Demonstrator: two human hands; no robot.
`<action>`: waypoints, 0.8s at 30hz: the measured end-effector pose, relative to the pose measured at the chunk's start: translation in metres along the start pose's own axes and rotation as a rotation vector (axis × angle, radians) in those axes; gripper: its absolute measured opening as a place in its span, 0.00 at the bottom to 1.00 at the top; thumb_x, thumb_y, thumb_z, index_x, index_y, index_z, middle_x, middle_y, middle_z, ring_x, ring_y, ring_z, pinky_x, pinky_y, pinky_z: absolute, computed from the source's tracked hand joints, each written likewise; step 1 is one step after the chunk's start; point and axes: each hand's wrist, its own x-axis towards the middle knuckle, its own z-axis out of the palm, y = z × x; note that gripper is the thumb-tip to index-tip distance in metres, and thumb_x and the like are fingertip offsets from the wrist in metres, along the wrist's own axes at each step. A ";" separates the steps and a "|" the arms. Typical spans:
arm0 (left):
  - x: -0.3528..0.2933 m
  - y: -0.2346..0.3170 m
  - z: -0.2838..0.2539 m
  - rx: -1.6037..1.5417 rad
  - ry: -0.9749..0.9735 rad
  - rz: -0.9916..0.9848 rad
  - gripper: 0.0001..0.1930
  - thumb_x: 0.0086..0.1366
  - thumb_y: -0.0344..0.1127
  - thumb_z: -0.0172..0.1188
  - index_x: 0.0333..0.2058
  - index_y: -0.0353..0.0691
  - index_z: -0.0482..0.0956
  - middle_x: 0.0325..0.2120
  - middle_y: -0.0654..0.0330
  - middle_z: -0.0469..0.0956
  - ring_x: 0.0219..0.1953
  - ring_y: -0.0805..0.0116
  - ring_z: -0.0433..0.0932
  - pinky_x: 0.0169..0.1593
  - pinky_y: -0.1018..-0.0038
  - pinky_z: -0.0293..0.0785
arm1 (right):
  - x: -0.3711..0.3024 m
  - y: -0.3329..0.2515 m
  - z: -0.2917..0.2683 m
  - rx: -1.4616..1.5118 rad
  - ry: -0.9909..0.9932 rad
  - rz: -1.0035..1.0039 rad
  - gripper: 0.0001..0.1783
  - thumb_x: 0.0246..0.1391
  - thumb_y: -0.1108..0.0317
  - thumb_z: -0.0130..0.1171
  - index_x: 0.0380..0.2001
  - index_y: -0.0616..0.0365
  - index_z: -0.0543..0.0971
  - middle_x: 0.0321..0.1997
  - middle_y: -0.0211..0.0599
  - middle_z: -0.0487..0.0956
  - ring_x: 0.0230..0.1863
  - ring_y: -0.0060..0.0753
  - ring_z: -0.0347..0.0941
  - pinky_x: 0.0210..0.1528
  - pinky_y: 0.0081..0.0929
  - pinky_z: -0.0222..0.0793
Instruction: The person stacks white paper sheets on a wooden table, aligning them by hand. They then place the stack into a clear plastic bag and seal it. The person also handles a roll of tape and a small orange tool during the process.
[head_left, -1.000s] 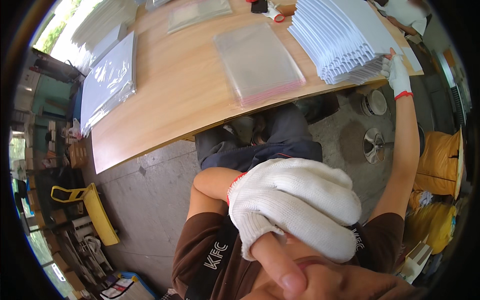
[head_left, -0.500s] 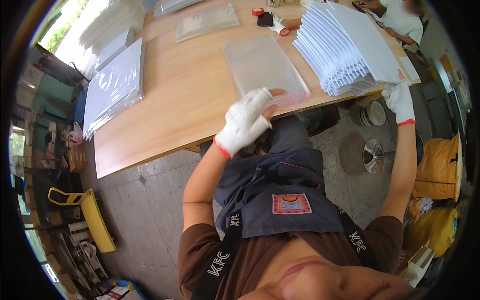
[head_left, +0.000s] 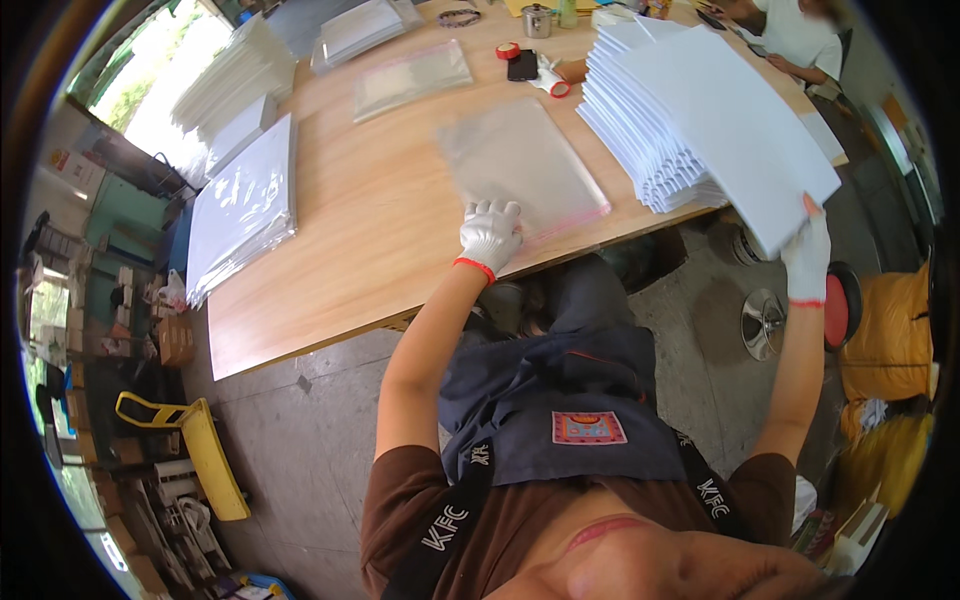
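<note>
My left hand (head_left: 490, 235), in a white knit glove with a red cuff, is closed at the near left corner of a clear plastic bag (head_left: 525, 165). The bag lies on more clear bags with a pink strip along their near edge. The fingers curl down, and the thumb is hidden. My right hand (head_left: 806, 252), gloved the same way, grips the near right corner of a flat white paper folder (head_left: 745, 130). This folder tilts over the table edge, its far part resting on a fanned stack of white folders (head_left: 640, 130).
Film-wrapped white stacks (head_left: 245, 200) lie at the table's left. Farther back are clear bags (head_left: 412, 78), a black phone (head_left: 522, 65), red tape (head_left: 508, 50), a glove (head_left: 548, 78) and a metal pot (head_left: 537, 20). A person (head_left: 800, 45) sits at the far right. Below stands a stool (head_left: 762, 325).
My left hand has come down onto the bag's corner and its fingers have curled. My right hand has drawn the top folder toward me, off the stack and past the table edge.
</note>
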 end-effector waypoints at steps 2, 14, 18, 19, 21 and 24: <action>0.009 -0.002 -0.005 0.096 -0.084 -0.084 0.17 0.60 0.46 0.57 0.46 0.49 0.75 0.48 0.56 0.73 0.49 0.54 0.75 0.49 0.56 0.71 | -0.030 0.008 -0.001 -0.104 -0.056 0.069 0.26 0.57 0.65 0.57 0.57 0.62 0.67 0.55 0.40 0.73 0.58 0.39 0.69 0.61 0.37 0.65; 0.014 -0.032 -0.013 -0.240 -0.025 -0.197 0.13 0.60 0.37 0.50 0.43 0.51 0.77 0.43 0.57 0.79 0.42 0.54 0.79 0.42 0.60 0.75 | -0.124 0.142 -0.003 -0.090 -0.343 0.579 0.34 0.51 0.59 0.59 0.59 0.66 0.66 0.54 0.41 0.75 0.53 0.36 0.73 0.55 0.31 0.70; -0.001 -0.048 0.005 -0.413 0.118 -0.081 0.14 0.57 0.32 0.52 0.43 0.50 0.75 0.40 0.58 0.78 0.41 0.54 0.78 0.41 0.61 0.75 | -0.131 0.169 -0.003 -0.037 -0.245 0.580 0.26 0.55 0.62 0.55 0.55 0.63 0.69 0.49 0.40 0.77 0.47 0.36 0.77 0.50 0.32 0.74; -0.005 -0.049 0.006 -0.432 0.119 -0.066 0.14 0.56 0.32 0.52 0.42 0.50 0.75 0.40 0.58 0.78 0.42 0.55 0.78 0.41 0.61 0.74 | -0.131 0.170 -0.007 -0.014 -0.243 0.601 0.28 0.55 0.62 0.54 0.57 0.63 0.67 0.51 0.40 0.76 0.49 0.36 0.75 0.51 0.32 0.73; -0.012 -0.051 0.008 -0.471 0.135 -0.032 0.15 0.54 0.30 0.52 0.42 0.50 0.76 0.41 0.59 0.78 0.42 0.55 0.78 0.41 0.61 0.74 | -0.128 0.173 -0.013 0.032 -0.253 0.629 0.31 0.56 0.63 0.54 0.62 0.63 0.63 0.56 0.41 0.74 0.54 0.37 0.73 0.54 0.33 0.71; -0.013 -0.049 0.006 -0.445 0.132 -0.052 0.17 0.52 0.29 0.53 0.42 0.49 0.77 0.41 0.61 0.78 0.43 0.57 0.78 0.42 0.64 0.75 | -0.127 0.187 -0.025 0.095 -0.159 0.572 0.27 0.56 0.65 0.54 0.58 0.61 0.67 0.51 0.39 0.77 0.48 0.36 0.77 0.42 0.30 0.77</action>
